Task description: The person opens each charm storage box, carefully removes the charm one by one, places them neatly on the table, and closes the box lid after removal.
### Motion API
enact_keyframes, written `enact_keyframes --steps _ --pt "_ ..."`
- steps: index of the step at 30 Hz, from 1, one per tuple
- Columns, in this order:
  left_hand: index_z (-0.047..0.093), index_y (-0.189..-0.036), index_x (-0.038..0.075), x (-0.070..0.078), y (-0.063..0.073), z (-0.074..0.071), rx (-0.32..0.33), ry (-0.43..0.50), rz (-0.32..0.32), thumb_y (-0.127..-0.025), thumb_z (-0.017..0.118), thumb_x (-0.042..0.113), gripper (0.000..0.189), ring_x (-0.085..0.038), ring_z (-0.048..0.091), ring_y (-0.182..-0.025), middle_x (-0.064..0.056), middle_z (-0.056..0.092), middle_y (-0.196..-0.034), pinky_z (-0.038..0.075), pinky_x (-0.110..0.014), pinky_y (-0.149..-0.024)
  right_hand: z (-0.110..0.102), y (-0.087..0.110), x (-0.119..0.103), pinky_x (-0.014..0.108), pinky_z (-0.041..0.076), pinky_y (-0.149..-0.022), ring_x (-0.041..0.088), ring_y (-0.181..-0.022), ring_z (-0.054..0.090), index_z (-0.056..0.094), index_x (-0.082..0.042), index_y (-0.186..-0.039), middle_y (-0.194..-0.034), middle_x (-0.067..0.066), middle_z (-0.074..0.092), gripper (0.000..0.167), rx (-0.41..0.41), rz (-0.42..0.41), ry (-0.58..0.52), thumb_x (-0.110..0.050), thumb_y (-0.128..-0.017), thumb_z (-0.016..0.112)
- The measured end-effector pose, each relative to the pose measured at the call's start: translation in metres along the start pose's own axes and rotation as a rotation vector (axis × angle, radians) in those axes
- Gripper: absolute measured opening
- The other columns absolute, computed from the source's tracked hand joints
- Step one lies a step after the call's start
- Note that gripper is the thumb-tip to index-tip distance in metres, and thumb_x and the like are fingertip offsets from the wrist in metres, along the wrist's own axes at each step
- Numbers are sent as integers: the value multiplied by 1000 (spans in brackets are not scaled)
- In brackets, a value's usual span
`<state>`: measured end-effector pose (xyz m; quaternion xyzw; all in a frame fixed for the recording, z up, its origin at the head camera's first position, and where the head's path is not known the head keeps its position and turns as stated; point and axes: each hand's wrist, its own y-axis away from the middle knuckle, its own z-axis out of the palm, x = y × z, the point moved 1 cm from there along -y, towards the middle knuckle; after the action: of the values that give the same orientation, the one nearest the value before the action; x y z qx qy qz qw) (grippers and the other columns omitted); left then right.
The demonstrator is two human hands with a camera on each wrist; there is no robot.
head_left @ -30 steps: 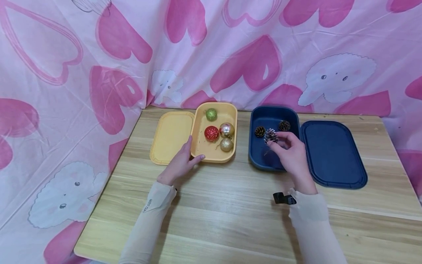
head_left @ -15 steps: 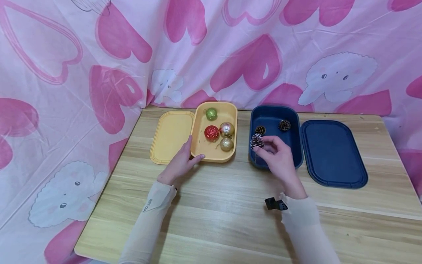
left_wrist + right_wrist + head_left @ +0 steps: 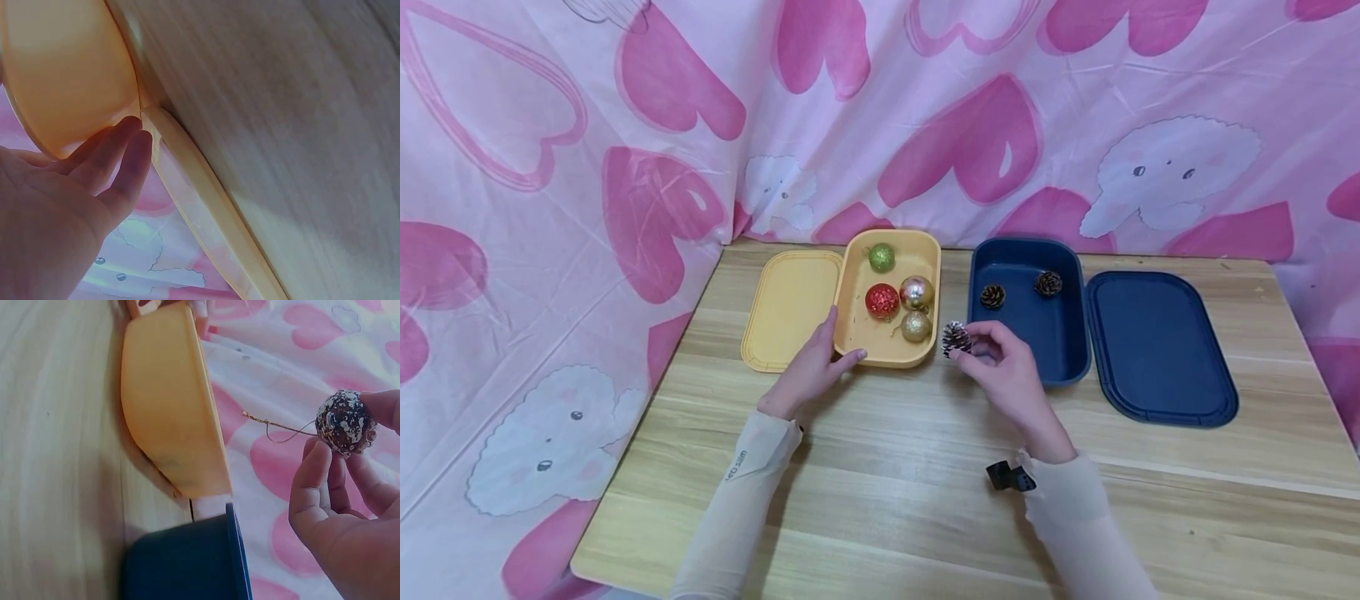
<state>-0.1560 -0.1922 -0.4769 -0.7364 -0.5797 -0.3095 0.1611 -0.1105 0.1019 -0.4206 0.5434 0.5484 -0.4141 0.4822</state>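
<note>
Thumb and fingertips of my right hand (image 3: 1009, 373) pinch a white-frosted pine cone (image 3: 956, 340) in the gap between the two boxes, above the table. A thin gold hanging cord (image 3: 281, 427) trails from the cone in the right wrist view. My left hand (image 3: 807, 368) touches the near-left corner of the yellow box (image 3: 859, 340), its fingers extended along the side and its thumb at the front rim. Inside that box lie a green ball (image 3: 882, 257), a red one (image 3: 882, 301) and two gold ones. The navy box (image 3: 1037, 350) holds two brown pine cones (image 3: 992, 296).
Flat on the wooden table (image 3: 880, 467), the yellow lid (image 3: 793, 310) lies left of its box and the navy lid (image 3: 1163, 350) right of the other. A pink heart-print curtain (image 3: 850, 117) hangs behind the table and along its left side.
From over the navy box, my right hand has carried the frosted pine cone left, past that box's rim to near the yellow box. My left hand stays where it was.
</note>
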Motion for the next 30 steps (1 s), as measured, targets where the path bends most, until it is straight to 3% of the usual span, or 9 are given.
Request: enact_keyframes --steps 9,22,30 --pt "-2 -154 3 -1 0 0 0 -3 6 -92 54 56 100 -34 31 -143 -26 22 -156 25 -44 -119 15 4 4 16 53 -74 11 -87 64 58 0 -117 -104 18 66 35 -82 13 29 -11 -85 72" --pt "-4 -155 8 0 -1 -1 -10 8 -19 -91 52 60 100 -30 30 -144 -23 21 -158 24 -41 -119 34 3 26 23 52 -69 16 -84 66 62 0 -114 -99 14 70 37 -165 97 125 -17 -84 74" --pt "-5 -155 10 0 0 0 -12 20 -27 -91 53 60 100 -29 29 -145 -21 19 -159 23 -40 -119 42 4 37 24 53 -65 16 -82 66 64 -1 -111 -98 13 70 33 -201 108 181 -17 -84 74"
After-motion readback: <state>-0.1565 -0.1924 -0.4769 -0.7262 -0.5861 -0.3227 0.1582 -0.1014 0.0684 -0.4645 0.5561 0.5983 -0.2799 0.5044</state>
